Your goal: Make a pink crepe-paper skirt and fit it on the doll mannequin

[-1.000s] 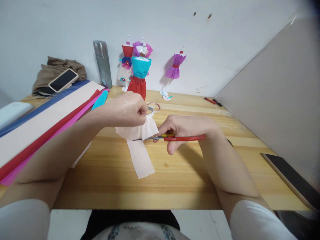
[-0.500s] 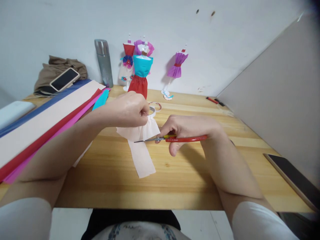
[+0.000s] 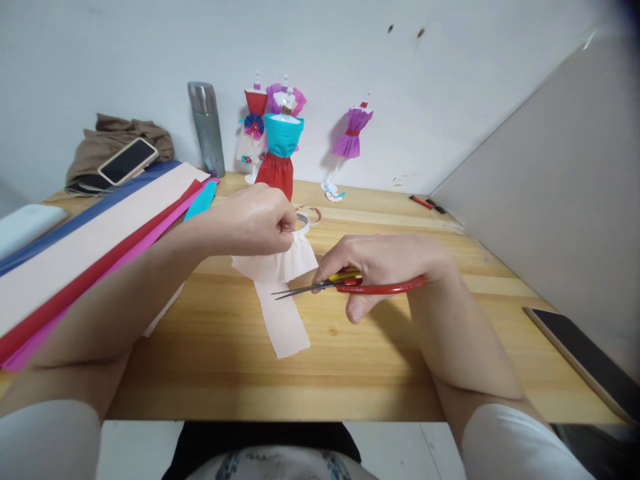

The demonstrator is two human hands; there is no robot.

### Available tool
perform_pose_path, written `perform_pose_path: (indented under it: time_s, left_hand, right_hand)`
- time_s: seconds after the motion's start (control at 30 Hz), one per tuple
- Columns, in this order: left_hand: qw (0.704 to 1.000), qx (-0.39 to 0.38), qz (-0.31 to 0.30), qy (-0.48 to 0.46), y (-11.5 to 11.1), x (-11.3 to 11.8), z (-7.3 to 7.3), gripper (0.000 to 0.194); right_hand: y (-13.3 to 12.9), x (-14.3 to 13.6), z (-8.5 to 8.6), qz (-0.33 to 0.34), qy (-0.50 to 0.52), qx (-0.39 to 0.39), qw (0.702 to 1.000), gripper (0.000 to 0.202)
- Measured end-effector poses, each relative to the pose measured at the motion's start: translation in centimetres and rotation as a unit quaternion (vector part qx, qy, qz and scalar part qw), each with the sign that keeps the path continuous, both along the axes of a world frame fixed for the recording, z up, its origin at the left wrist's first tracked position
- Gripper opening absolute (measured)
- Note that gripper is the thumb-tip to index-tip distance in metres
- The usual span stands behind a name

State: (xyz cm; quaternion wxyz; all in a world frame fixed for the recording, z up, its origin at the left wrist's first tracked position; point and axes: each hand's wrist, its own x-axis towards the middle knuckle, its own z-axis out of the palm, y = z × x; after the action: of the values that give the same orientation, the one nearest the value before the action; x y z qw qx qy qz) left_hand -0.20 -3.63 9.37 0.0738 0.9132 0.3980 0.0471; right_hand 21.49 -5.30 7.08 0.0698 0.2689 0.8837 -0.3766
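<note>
My left hand (image 3: 265,219) is closed on the top of a pale pink gathered paper piece (image 3: 296,259), which flares out below my fingers like a small skirt. A flat pale paper strip (image 3: 284,321) lies on the table under it. In my right hand (image 3: 380,263) are scissors (image 3: 383,288) with red and yellow handles. Their slightly parted blades point left, above the strip and just below the gathered edge. A tape roll (image 3: 302,224) sits beside my left fingers, partly hidden by them.
Small dress forms in a turquoise and red paper dress (image 3: 279,143) and a purple paper dress (image 3: 353,133) stand at the back. Coloured paper sheets (image 3: 115,250) lie left, near a flask (image 3: 207,130). A phone (image 3: 580,357) rests at the right on the wooden table (image 3: 350,373).
The scissors have dropped slightly and moved away from the gathered paper, and their blades have parted a little. My left hand keeps its place and hold.
</note>
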Motion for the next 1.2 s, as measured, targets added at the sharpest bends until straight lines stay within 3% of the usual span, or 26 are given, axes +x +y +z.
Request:
perform_pose_path:
  time_s: [0.2,0.47,0.73,1.07,1.2]
  left_hand:
    - [0.999,-0.033,0.021,-0.017,-0.2,0.0,0.5,0.012]
    - [0.995,-0.069,0.002,-0.074,0.0,-0.1,0.6,0.014]
    - [0.991,-0.081,-0.022,-0.103,0.7,-0.5,0.1,0.015]
    - [0.994,-0.01,0.009,-0.109,0.5,-0.4,-0.1,0.012]
    - [0.986,0.018,-0.008,-0.166,0.5,-1.0,-0.1,0.013]
  right_hand:
    - [0.5,0.7,-0.2,-0.003,0.022,-0.016,1.0,0.065]
    - [1.1,1.4,-0.6,0.017,0.082,-0.085,0.993,0.074]
    - [1.4,1.3,-0.7,0.013,0.081,-0.072,0.994,0.077]
    - [1.1,0.8,-1.0,-0.027,0.066,-0.091,0.993,0.064]
    - [0.5,0.1,-0.8,-0.02,0.013,-0.037,0.999,0.058]
